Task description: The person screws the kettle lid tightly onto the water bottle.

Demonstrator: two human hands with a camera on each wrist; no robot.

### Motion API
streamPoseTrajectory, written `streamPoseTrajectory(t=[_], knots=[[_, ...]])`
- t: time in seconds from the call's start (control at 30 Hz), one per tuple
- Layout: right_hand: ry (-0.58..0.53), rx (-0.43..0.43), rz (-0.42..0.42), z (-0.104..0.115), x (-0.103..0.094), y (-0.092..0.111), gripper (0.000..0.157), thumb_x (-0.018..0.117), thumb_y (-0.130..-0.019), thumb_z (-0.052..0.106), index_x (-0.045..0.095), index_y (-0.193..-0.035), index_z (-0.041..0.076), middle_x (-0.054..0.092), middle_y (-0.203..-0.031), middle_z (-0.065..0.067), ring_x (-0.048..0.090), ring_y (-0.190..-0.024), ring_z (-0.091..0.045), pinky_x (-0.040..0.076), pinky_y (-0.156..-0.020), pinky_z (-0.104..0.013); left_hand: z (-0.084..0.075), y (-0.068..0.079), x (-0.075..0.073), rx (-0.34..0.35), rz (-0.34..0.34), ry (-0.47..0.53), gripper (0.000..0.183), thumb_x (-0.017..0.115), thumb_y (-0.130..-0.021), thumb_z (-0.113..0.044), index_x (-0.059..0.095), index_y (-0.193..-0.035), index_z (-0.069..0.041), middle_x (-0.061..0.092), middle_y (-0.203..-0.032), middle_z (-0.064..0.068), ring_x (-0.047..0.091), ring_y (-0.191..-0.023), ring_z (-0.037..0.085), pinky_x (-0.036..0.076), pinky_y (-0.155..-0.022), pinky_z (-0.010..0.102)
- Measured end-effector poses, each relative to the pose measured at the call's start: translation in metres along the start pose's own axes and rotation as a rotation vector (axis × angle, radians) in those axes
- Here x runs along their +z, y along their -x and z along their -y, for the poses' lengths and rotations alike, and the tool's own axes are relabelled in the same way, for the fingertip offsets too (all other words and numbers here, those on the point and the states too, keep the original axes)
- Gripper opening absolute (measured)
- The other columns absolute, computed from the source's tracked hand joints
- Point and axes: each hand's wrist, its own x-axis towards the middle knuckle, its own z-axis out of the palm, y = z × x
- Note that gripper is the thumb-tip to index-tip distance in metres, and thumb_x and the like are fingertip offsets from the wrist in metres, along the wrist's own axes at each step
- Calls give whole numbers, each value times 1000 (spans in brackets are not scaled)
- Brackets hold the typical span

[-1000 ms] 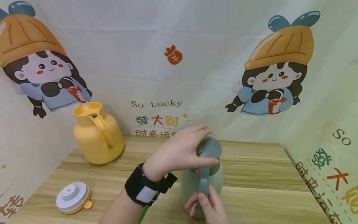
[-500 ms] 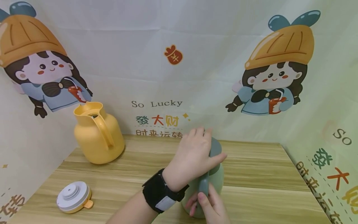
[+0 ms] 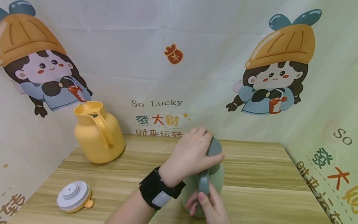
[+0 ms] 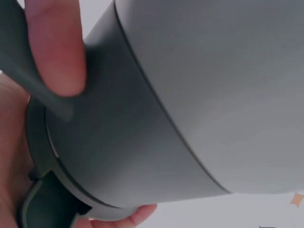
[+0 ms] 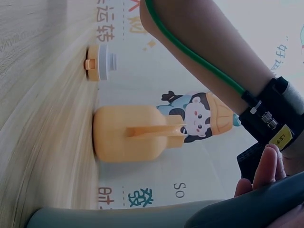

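Note:
A pale green vacuum jug point(image 3: 218, 180) stands upright on the table, right of the middle in the head view. My left hand point(image 3: 190, 152) lies over its grey-green lid point(image 3: 215, 147), fingers round the far left side and thumb stretched across the near right. In the left wrist view, fingertips point(image 4: 142, 214) curl at the lid's edge beside the jug's dark collar point(image 4: 128, 137). My right hand point(image 3: 211, 205) grips the jug's handle point(image 3: 204, 183) low down, fingers wrapped behind it. Much of the lid is hidden under the left hand.
A yellow jug point(image 3: 98, 140) stands lidless at the back left. Its white-and-yellow lid point(image 3: 74, 196) lies apart, nearer the front left. A printed cloth point(image 3: 156, 71) hangs behind the wood-grain table point(image 3: 263, 174). A green cable point(image 5: 199, 61) runs along the left forearm.
My left hand has shifted right and turned over the lid, its fingers drawing in to the far left side. In the last half second it moved only slightly. The right hand stays on the handle.

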Motion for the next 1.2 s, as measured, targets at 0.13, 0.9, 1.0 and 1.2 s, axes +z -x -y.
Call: streamPoseTrajectory(t=[0.13,0.9,1.0,1.2], knots=[[-11,-10,-3,1,0,-1,31,22,-98,-8,26,-128,-12,57,-77,-24,55,-56,-25,50,-52,-37,3,-1,0,42,-4,5,49,56,-80,-52,59,-103,-9,53,-99,1,46,-87,15,41,-69,28],[-16,-16,6,3,1,-2,42,22,-98,-7,18,-140,-4,60,-78,-20,58,-58,-22,49,-53,-35,28,-8,5,272,-6,163,47,55,-76,-50,59,-109,-18,52,-106,-9,44,-96,7,41,-77,24],[-20,-23,11,3,0,-3,43,22,-98,-7,17,-140,-4,59,-78,-20,57,-56,-25,50,-54,-35,33,-11,5,299,3,195,46,56,-75,-49,58,-111,-20,52,-108,-11,43,-99,5,40,-79,23],[-13,-34,24,2,-1,-4,44,23,-98,-6,16,-142,-3,59,-77,-20,56,-55,-27,50,-53,-33,41,-16,6,388,17,257,48,59,-73,-47,59,-112,-20,53,-111,-11,43,-103,4,38,-82,22]])
